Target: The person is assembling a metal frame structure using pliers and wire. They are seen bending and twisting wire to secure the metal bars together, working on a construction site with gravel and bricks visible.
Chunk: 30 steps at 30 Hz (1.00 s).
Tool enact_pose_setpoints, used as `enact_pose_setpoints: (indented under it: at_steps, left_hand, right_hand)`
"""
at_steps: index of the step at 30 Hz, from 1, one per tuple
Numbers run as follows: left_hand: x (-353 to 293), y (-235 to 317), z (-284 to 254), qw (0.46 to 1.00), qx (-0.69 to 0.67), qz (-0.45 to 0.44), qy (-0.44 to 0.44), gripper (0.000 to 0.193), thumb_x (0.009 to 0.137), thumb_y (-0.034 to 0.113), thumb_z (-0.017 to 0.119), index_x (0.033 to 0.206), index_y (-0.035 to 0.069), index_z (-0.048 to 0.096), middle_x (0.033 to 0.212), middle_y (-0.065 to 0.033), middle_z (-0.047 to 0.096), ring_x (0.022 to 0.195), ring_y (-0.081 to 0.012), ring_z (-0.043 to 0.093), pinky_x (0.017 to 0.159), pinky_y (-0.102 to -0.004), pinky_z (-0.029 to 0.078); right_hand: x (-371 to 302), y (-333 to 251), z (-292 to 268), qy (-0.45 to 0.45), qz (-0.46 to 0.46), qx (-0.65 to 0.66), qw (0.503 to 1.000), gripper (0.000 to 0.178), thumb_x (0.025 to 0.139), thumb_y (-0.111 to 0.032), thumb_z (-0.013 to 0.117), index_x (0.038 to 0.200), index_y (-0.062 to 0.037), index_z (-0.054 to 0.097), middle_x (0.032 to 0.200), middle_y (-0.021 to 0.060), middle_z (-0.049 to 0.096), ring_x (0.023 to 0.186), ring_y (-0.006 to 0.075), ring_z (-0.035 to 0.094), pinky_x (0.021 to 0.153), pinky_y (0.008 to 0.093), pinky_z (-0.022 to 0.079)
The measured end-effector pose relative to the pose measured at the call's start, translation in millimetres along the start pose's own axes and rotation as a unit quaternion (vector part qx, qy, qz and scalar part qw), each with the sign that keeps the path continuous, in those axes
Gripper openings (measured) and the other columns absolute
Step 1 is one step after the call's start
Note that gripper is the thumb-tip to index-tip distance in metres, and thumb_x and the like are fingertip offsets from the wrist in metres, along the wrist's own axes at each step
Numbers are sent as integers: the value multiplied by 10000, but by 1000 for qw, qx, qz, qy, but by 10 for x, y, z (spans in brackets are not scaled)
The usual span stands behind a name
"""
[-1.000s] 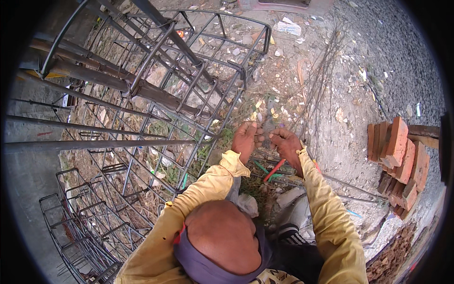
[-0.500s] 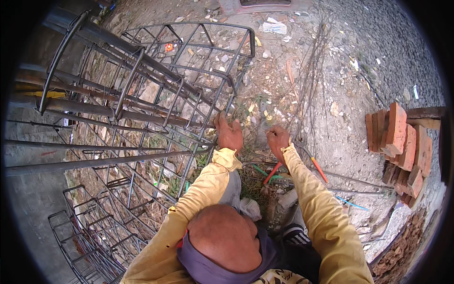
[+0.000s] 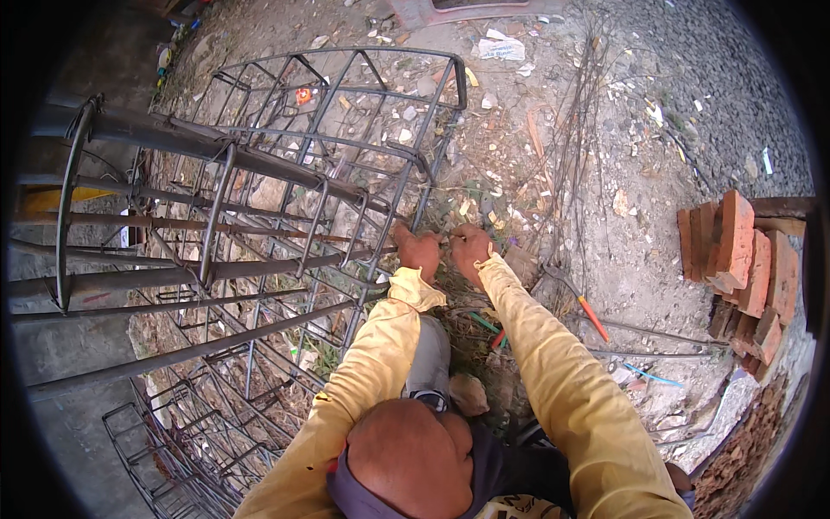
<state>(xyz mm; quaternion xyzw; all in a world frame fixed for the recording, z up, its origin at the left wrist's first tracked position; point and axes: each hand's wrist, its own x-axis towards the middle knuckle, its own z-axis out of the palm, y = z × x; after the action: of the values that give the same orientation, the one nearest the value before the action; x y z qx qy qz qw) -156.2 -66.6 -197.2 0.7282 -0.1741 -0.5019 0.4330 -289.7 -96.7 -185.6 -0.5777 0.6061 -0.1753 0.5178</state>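
My left hand (image 3: 418, 251) is closed at the near right end of a rebar cage (image 3: 303, 190), its fingers against the tips of the long steel bars. Just right of it, my right hand (image 3: 470, 252) is curled with its fingertips pinched, almost touching my left thumb. Whatever is between the fingers is too small to make out. Several square stirrups (image 3: 216, 212) ring the dark bars running out to the left. Red-handled pincers (image 3: 589, 313) lie on the ground beside my right forearm, which partly hides them.
A stack of red bricks (image 3: 750, 268) stands at the right. Long thin wires (image 3: 577, 130) lie on the dirt ahead. More bent steel frames (image 3: 186, 424) lie at the lower left. A gravel strip (image 3: 735, 86) runs along the upper right, and a blue strip (image 3: 650, 374) lies below the pincers.
My right hand has moved left, up close to my left hand. The left hand stays at the bar ends. In the picture the raised bars at left sit lower.
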Motion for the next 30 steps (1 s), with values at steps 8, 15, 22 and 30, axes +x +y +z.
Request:
enact_pose_setpoints:
  at_steps: [8, 15, 22, 30]
  left_hand:
    - [126, -54, -53, 999, 40, 2, 36, 387, 871, 1, 513, 1185, -9, 288, 1025, -186, 536, 863, -257, 648, 599, -378, 569]
    - [87, 154, 38, 994, -67, -43, 73, 340, 820, 42, 595, 1070, -108, 420, 851, -170, 564, 680, -210, 579, 497, -356, 459]
    - [-44, 375, 166, 978, -187, -24, 88, 309, 783, -23, 569, 1074, -31, 464, 961, -155, 558, 802, -216, 590, 674, -366, 506]
    - [-28, 191, 208, 971, -181, 127, 89, 176, 797, 60, 615, 892, -63, 533, 814, -87, 557, 724, -178, 529, 640, -341, 445]
  right_hand:
    - [145, 151, 326, -42, 85, 135, 986, 260, 886, -204, 586, 1065, -39, 675, 978, 205, 692, 926, 318, 672, 818, 384, 516]
    - [381, 202, 411, -65, -23, 102, 992, 207, 887, -148, 581, 1024, -22, 670, 948, 221, 680, 935, 364, 663, 816, 415, 512]
    - [543, 120, 425, -137, -38, 97, 985, 189, 877, -106, 573, 1036, -34, 646, 895, 154, 673, 843, 254, 670, 769, 364, 525]
    - [823, 289, 455, -192, -314, -285, 885, 332, 853, -132, 603, 1180, -83, 630, 1040, 156, 669, 939, 345, 662, 813, 404, 532]
